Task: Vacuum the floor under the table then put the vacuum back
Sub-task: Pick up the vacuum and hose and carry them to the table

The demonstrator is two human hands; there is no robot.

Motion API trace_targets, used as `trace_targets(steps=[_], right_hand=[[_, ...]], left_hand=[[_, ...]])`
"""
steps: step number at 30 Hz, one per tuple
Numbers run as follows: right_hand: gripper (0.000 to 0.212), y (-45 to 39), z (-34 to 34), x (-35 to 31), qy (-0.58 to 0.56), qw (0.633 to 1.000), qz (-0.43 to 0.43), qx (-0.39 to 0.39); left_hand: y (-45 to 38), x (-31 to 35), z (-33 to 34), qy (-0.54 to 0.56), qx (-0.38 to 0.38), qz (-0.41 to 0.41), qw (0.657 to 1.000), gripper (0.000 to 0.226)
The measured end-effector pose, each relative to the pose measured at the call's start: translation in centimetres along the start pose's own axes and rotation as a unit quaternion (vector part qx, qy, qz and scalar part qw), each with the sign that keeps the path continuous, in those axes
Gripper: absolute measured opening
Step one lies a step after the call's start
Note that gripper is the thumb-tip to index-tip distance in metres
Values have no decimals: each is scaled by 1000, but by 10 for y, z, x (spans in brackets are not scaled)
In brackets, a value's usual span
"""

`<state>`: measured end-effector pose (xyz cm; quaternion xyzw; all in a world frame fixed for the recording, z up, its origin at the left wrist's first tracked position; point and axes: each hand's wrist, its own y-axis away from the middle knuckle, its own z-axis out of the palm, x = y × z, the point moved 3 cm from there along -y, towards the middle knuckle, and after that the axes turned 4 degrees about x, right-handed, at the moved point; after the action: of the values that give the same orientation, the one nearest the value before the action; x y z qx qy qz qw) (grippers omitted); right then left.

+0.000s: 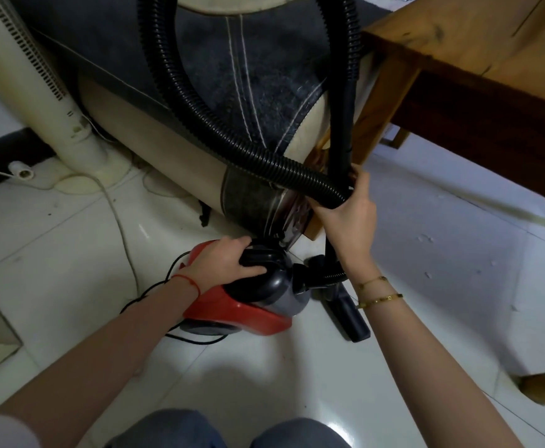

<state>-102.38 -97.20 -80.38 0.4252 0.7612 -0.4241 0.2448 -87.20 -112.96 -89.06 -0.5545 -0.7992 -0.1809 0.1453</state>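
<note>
The left hand (229, 266) curls its fingers round the black carry handle (261, 258) of the red canister vacuum (232, 310) to steady it; the right hand (348, 215) grips the black ribbed hose (200, 101), keeping it gathered.

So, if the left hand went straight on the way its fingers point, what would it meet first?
Probably the black hose socket at the vacuum's front. The left hand grips the black handle and its fingers point that way, though depth is unclear.

Dim, even indoor light. The glossy white floor (426, 286) shows soft glare patches near the bottom edge. Deep shadow sits beneath the table (478, 130). Wide-angle bending curves the edges; the corners blur slightly.
</note>
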Motion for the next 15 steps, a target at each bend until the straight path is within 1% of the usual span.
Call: trace_targets(steps=[2,5,7,9,11,12,13,15], right_hand=[[84,2,-2,-2,10,999,-27,16],[108,9,-8,-6,74,995,-63,33],[118,14,-13,-11,109,990,-86,39],[123,18,-18,-18,126,984,-121,46],[119,21,-20,-29,139,974,-173,57],[114,25,-20,-36,140,966,-208,66],[105,30,-20,-43,134,954,-255,80],[78,45,-19,-59,106,919,-364,107]], left_hand=[[6,2,-1,9,16,-5,1000,49],[15,3,1,26,53,-19,998,40],[21,3,2,43,97,-25,994,36],[28,-1,0,65,163,-34,984,33],[37,-7,-5,85,215,-56,971,35],[42,-10,-7,93,228,-66,967,35],[47,-11,-9,96,234,-70,965,33],[53,-6,-14,73,249,-65,964,28]])
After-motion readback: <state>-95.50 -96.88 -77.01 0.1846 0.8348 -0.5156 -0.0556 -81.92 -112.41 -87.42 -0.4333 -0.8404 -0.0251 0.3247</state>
